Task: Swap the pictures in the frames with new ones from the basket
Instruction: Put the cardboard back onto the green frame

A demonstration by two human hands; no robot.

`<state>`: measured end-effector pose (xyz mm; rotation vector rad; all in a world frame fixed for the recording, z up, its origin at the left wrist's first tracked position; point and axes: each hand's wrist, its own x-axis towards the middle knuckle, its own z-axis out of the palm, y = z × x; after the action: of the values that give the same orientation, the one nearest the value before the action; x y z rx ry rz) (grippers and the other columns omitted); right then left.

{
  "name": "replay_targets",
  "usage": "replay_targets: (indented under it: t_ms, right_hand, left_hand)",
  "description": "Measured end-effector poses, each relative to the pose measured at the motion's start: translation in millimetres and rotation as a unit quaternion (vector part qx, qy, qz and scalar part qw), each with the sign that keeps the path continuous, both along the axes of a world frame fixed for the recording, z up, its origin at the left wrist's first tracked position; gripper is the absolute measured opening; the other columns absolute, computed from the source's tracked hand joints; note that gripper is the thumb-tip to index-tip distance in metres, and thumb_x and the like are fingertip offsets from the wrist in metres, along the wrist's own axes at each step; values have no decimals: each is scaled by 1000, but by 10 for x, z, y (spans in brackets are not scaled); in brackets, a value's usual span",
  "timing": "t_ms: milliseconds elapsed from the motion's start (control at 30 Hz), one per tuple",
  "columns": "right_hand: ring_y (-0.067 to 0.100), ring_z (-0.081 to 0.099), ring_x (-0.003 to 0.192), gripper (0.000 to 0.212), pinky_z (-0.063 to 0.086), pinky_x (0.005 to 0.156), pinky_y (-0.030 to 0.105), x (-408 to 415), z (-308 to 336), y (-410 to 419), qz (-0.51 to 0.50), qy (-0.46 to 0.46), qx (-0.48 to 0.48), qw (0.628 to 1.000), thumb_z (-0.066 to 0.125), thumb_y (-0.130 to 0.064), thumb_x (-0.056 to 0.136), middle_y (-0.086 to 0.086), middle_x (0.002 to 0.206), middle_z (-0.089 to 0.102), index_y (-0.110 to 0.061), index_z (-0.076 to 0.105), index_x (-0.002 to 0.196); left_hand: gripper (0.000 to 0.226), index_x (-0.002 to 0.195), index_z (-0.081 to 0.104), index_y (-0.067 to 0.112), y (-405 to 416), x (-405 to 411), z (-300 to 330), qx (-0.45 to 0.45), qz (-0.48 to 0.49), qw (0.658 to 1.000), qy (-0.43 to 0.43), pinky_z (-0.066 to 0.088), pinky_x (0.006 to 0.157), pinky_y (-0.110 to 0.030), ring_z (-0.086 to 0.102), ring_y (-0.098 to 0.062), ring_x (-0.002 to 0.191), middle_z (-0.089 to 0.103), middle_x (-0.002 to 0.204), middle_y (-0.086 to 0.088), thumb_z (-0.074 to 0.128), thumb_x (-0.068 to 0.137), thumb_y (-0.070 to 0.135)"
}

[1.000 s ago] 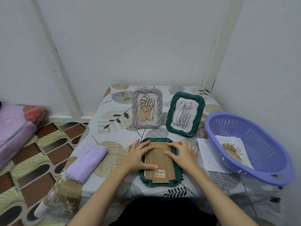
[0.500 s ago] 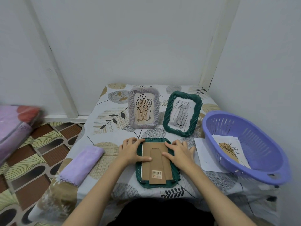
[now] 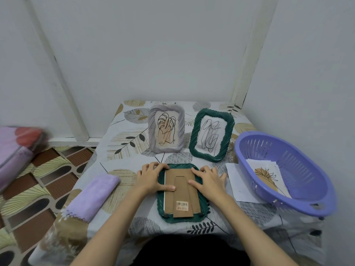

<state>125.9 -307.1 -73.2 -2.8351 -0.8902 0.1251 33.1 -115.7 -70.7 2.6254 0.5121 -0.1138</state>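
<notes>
The step in hand looks like closing or opening the back of the green frame [image 3: 181, 217], which lies face down on the counter [image 3: 123, 143] between the hands. The left hand [image 3: 151, 178] and right hand [image 3: 209, 181] press on its cardboard backing [image 3: 182, 191], thumbs on the board, fingers curled over the top edge. Next the backing tabs need working; whether they are locked I cannot tell. Beyond the hands stand two frames [image 3: 166, 129]. The basket [image 3: 284, 173] with pictures [image 3: 269, 176] sits right of the right hand, a loose sheet [image 3: 238, 181] beside it, a cloth [image 3: 94, 194] left; nothing blocks the reach
</notes>
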Motion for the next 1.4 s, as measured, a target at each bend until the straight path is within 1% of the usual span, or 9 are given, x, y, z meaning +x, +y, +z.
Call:
replay_targets:
  t_ms: [67,267,400,567,700,867,1000,1233,1400]
  right_hand:
    - [19,34,120,54,25,94,46,-4,-1,-5,-1,-1,2,1000,38,-62,87,-6,129,43,-41,35,137]
    - [17,33,122,53,23,96,44,-55,13,-28,-10,8,30,999,38,-61,88,-8,130,43,-42,34,137]
    - [13,32,118,37,23,90,36,-154,81,-157,-14,26,114,993,47,-53,88,-12,128,44,-46,49,124]
    - [12,30,119,24,22,91,36,-283,122,-424,69,90,69,991,58,-49,83,-19,131,44,-47,62,107]
    - [11,31,119,40,21,84,32,-343,126,-543,114,101,27,988,61,-58,77,-24,132,44,-49,56,115]
    - [7,31,113,70,18,78,31,-369,106,-612,127,93,39,987,38,-83,51,-29,131,45,-52,58,110]
    - [6,31,112,67,16,79,30,-394,12,-646,124,62,84,987,34,-80,52,-30,128,47,-50,63,105]
    - [10,41,106,46,18,79,30,-469,-215,-621,76,11,201,977,42,-71,61,-30,114,57,-45,70,86]
    - [9,37,113,55,16,78,29,-534,-155,-565,36,29,187,981,31,-74,61,-31,116,52,-49,66,95]
  left_hand:
    - [105,130,34,45,-6,-24,-23,0,-2,1000,-14,22,104,-42,24,-24,130,32,140,3,43,35,87]
    - [95,142,18,43,-60,-91,-52,14,5,999,-48,21,107,-41,20,-22,135,24,149,4,65,63,68]
    - [74,135,32,48,-106,-116,10,27,-28,998,-56,16,109,-44,13,-23,139,21,151,9,66,70,60]
    - [33,116,58,43,-275,-165,80,94,-92,990,-43,19,103,-42,25,-17,133,45,134,21,50,85,54]
    - [89,122,49,42,-437,-322,60,82,-77,993,-32,14,107,-45,22,-14,136,38,140,21,27,49,89]
    - [117,131,37,39,-567,-433,-70,71,-62,995,-39,7,112,-49,8,-18,142,22,150,17,28,30,98]
    - [120,133,32,45,-574,-469,-200,45,-37,996,-69,5,113,-49,3,-18,143,18,151,17,11,29,101]
    - [121,134,31,45,-576,-465,-203,46,-39,995,-74,6,114,-49,3,-17,143,17,151,18,9,29,101]
    - [121,134,31,44,-576,-476,-222,42,-39,995,-79,6,114,-47,2,-18,143,16,152,16,9,30,101]
